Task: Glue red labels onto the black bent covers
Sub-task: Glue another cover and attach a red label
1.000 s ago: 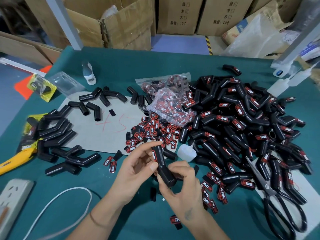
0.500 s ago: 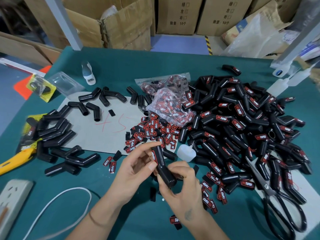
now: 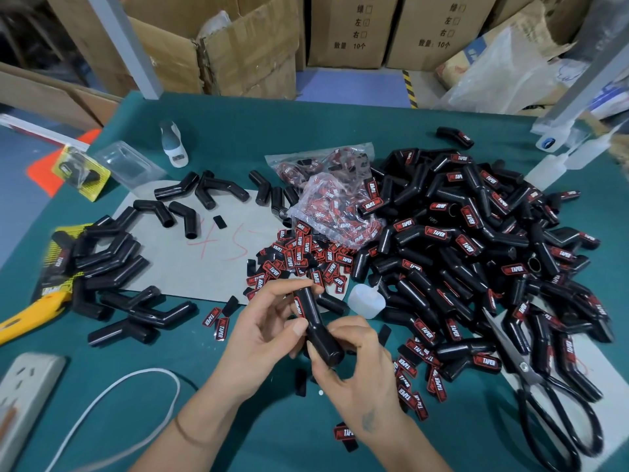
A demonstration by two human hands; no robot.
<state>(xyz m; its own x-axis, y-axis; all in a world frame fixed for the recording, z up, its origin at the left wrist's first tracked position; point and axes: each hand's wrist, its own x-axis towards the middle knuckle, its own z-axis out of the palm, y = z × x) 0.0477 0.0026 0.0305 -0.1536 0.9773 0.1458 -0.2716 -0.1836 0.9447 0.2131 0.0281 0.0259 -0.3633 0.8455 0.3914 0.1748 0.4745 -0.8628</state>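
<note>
Black bent covers [image 3: 476,253]: smooth, semi-glossy plastic or rubber. Red labels [image 3: 299,257]: glossy print; their bag [image 3: 326,185]: clear crinkled plastic. Table [image 3: 238,131]: matt green cloth; sheet [image 3: 190,264]: grey matt card.

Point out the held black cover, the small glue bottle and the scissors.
held black cover [image 3: 318,330]: head view, middle of its body near the bend.
small glue bottle [image 3: 366,300]: head view, translucent body.
scissors [image 3: 558,424]: head view, black handle loop.

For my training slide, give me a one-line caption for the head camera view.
Both hands, left hand and right hand, hold a black bent cover beside loose red labels.
</note>
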